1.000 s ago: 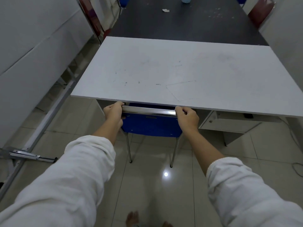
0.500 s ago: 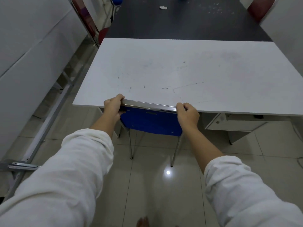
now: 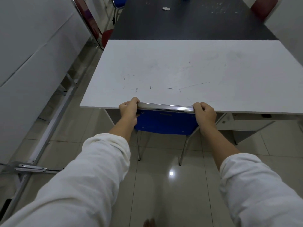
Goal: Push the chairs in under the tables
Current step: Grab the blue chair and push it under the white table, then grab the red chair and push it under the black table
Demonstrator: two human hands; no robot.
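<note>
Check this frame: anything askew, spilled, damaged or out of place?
Minor only. The white table carries scuffs and scratch marks, and a crumpled white scrap lies on the dark table beyond. The blue chair sits square, left hand and right hand gripping its chrome top rail.

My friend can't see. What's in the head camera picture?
Two hands, left hand and right hand, grip the shiny top bar of a blue chair at the near edge of a white table. A dark table stands behind it, red chairs beside.
</note>
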